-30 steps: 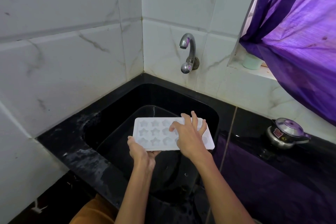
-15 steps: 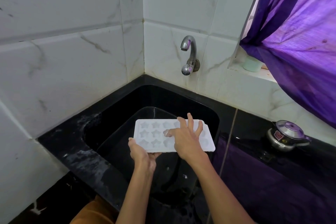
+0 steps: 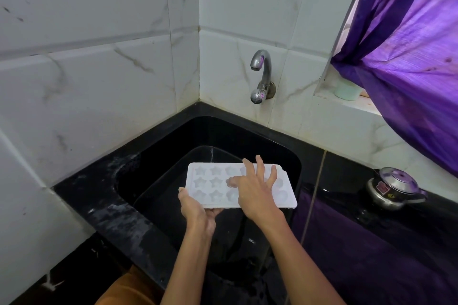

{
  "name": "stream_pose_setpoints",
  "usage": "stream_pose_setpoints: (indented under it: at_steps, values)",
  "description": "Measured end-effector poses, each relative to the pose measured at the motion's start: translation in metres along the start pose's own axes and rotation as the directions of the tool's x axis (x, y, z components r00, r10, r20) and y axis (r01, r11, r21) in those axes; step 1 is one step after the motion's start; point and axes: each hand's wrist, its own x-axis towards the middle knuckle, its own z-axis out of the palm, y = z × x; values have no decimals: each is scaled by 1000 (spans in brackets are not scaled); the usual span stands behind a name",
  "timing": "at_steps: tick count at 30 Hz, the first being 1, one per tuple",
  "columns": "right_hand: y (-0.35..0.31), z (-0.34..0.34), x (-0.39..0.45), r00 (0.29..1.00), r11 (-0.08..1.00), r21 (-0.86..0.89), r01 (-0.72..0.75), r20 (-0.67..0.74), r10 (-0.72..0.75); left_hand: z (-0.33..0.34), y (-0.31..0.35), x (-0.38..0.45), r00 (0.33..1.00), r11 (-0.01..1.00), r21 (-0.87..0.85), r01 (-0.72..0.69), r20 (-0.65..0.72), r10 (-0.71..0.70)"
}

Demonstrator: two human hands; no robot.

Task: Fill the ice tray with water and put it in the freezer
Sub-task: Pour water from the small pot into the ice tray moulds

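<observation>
Over the black sink (image 3: 173, 156) I have the white ice tray (image 3: 287, 202) held level, clear of the basin floor. My left hand (image 3: 195, 210) grips its near left corner, thumb on top at the tray's edge and fingers curled underneath. My right hand (image 3: 256, 193) lies on the tray's upper face, right of the middle, fingers spread and fairly straight, the thumb pointing left across the middle row; it presses or rests there rather than clasping anything. I cannot tell how firmly it bears down.

On the tray's left half I see star-shaped cells in three rows, and round cells show at the right end past my right hand. Whether any cell holds water I cannot tell.

Behind the tray, on the tiled wall at the sink's far edge, a chrome tap (image 3: 260, 74) stands with its spout curving over toward the basin; the tray sits lower than it and nearer to me, not directly beneath the spout. No stream shows at the spout.

Along the black counter (image 3: 347, 181) to the right of the sink, near its far right edge, sits a small steel pot with a lid (image 3: 394, 187). Above that, a purple curtain (image 3: 409, 57) hangs across a window ledge, where a pale green cup (image 3: 347, 90) stands partly behind the cloth. Pale marbled tiles (image 3: 99, 82) cover both walls meeting at the sink's far corner.
</observation>
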Motion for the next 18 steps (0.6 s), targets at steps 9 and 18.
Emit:
stream_pose_setpoints:
  at_steps: [9,18]
  values:
    - [1,4,1,1000,1000,22,-9,-25,9,-1,1,0,1000,1000,2,1,7,-1]
    - [3,1,-2,999,999,32,-4,-42,5,-2,0,1,1000,1000,3,-4,-1,4]
